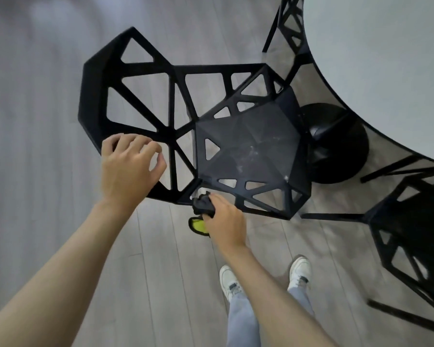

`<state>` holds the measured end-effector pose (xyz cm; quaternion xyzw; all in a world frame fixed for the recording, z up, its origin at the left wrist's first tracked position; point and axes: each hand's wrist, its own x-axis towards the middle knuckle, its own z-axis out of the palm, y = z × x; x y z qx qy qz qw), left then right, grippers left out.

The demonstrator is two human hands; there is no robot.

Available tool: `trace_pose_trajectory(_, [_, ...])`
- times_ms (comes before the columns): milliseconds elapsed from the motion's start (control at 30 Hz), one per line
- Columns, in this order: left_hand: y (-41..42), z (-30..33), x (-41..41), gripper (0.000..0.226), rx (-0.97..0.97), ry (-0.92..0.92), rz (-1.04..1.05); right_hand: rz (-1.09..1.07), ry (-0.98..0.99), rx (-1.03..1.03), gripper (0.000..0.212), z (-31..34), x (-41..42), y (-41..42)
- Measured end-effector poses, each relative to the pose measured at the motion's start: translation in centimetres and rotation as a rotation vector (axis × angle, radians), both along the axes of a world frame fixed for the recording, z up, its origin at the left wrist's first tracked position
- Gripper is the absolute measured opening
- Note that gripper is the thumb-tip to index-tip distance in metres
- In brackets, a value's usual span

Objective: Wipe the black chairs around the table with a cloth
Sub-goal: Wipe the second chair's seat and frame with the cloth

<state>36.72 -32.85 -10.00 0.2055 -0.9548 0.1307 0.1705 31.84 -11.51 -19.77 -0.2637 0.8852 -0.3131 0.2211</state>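
Head view: left hand [129,166] grips the rim of the black chair [248,151] backrest, fingers curled over its edge. Right hand [226,221] clutches a bunched dark cloth [203,206] with a yellow-green patch, pressed to the near corner of the seat frame. Pale smears mark the seat panel. Beyond stands a white round table [386,71] on a black base. Two further black chairs [411,234] flank it. White shoes [229,281] rest on the wood floor [48,121].
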Motion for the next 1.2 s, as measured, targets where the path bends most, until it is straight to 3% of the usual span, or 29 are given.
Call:
trace_pose_trajectory(167, [-1.2,-0.1,0.3,0.027,-0.011,-0.013,-0.066,0.096,0.033,0.022,0.058,-2.0,-2.3,4.5])
trace_pose_trajectory(333, [-0.3,0.5,0.0,0.024,0.045,0.027,0.013,0.024,0.091,0.051,0.062,-4.8,-4.7,10.3])
trace_pose_trajectory(567, [0.6,0.4,0.2,0.027,0.071,0.017,0.026,-0.123,-0.036,0.241,0.033,-4.8,-7.1,13.6])
trace_pose_trajectory(667, [0.8,0.2,0.1,0.031,0.077,-0.012,0.033,-0.070,-0.194,0.375,0.027,-2.5,-9.5,11.9])
trace_pose_trajectory(733, [0.6,0.2,0.1,0.034,0.096,-0.029,0.023,-0.003,-0.236,0.325,0.035,-0.9,-10.0,9.9])
trace_pose_trajectory(867, [0.3,0.3,-0.1,0.035,0.116,-0.019,0.037,0.193,-0.141,0.348,0.019,0.7,-7.9,4.4])
trace_pose_trajectory(1033, [0.9,0.2,0.0,0.033,0.084,-0.016,0.017,0.135,-0.193,0.542,0.036,-2.3,-10.7,-0.8])
trace_pose_trajectory(1200, [0.4,-0.2,0.0,0.034,0.072,-0.011,0.026,0.029,-0.239,0.569,0.043,-4.9,-12.9,-1.9])
